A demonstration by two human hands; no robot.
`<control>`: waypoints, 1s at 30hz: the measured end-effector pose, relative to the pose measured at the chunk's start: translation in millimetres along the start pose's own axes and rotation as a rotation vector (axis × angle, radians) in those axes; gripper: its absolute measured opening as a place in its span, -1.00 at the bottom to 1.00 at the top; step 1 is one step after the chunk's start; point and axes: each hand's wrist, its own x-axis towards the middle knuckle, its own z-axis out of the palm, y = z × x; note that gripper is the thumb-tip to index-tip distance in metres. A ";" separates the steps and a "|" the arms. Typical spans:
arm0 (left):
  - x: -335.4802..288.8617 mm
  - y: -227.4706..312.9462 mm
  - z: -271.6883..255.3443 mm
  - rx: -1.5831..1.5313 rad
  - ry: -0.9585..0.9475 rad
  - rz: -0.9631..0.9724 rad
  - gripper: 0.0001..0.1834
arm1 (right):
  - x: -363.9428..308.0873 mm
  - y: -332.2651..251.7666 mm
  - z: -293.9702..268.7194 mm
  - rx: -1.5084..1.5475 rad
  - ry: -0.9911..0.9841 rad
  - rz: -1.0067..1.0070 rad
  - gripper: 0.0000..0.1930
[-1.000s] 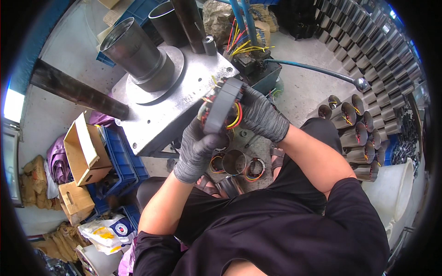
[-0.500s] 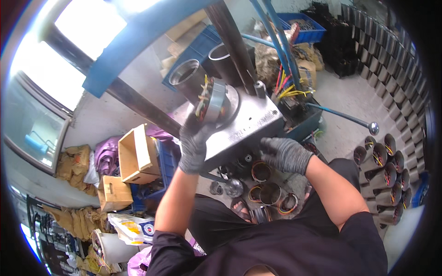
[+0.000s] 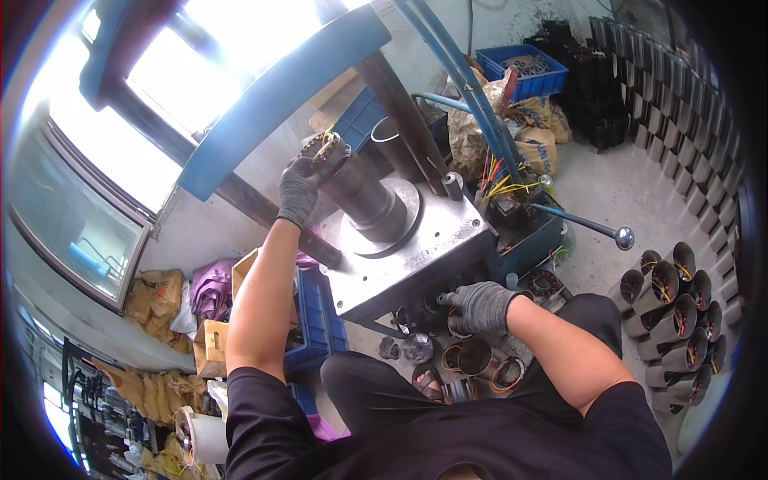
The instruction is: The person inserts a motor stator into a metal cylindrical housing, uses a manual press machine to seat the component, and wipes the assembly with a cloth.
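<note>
Two gloved hands work at a grey press. Far up, the left hand [image 3: 300, 188] closes its fingers on a wound stator [image 3: 324, 150] sitting on top of the dark cylinder [image 3: 360, 196]; the glove hides most of it. Nearer, the right hand [image 3: 482, 306] curls under the steel plate [image 3: 416, 248], and whether it grips anything cannot be told. Metal rings [image 3: 472, 360] litter the concrete floor [image 3: 632, 192], partly hidden. Stators in rows [image 3: 676, 308] stand right, bright windows [image 3: 200, 72] far left.

Grey gloves on left hand [image 3: 298, 190] and right hand [image 3: 481, 306]; dark cylinder [image 3: 364, 196]; silvery plate [image 3: 416, 248]; blue crate [image 3: 522, 70].
</note>
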 end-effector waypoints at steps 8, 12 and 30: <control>-12.1 36.0 14.6 0.149 -0.047 -0.044 -0.65 | -3.1 2.0 5.8 0.002 0.002 -0.013 -0.38; -11.3 14.2 9.1 0.174 -0.012 -0.026 -0.63 | -0.9 -3.6 4.0 -0.008 -0.013 -0.036 -0.41; -32.7 47.6 -26.4 0.286 0.148 -0.046 -0.25 | -39.1 7.2 -8.6 -0.065 0.310 -0.167 -0.47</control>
